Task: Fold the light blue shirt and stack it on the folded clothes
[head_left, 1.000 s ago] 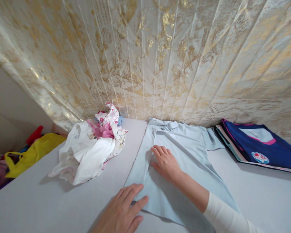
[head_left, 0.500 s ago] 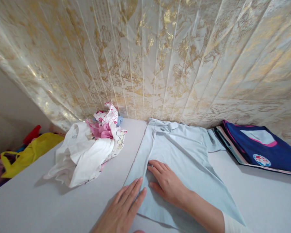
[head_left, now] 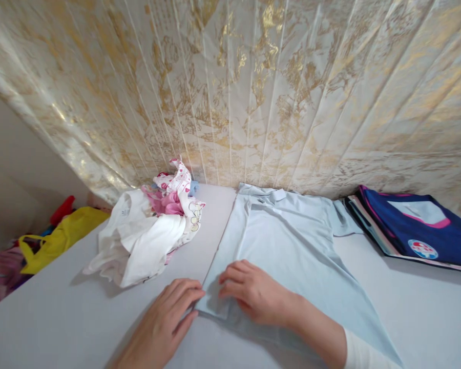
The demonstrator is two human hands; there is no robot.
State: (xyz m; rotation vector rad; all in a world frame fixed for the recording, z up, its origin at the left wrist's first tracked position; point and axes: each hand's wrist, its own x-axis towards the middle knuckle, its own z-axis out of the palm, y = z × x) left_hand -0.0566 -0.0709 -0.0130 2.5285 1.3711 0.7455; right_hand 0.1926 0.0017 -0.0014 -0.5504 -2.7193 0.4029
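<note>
A light blue short-sleeved shirt (head_left: 292, 246) lies spread on the white table, its collar toward the curtain. Its left side is folded inward in a long strip. My left hand (head_left: 165, 318) is at the lower left corner of the shirt, with the corner between thumb and fingertips. Over the folded strip, my right hand (head_left: 253, 294) has its fingers bent and a little apart, with nothing gripped in them. Whether its fingertips touch the cloth is hard to see. The right forearm crosses above the lower part of the shirt.
Left of the shirt sits a crumpled heap of white and pink clothes (head_left: 149, 241). A stack of folded clothes, dark blue on top (head_left: 411, 220), lies at the right. Beyond the table's left edge is a yellow bag (head_left: 65, 236). A gold-patterned curtain (head_left: 253, 102) hangs behind the table (head_left: 80, 323).
My left hand has slid off the shirt's folded side to its lower left corner. My right hand has moved slightly left and down, its fingers now more bent.
</note>
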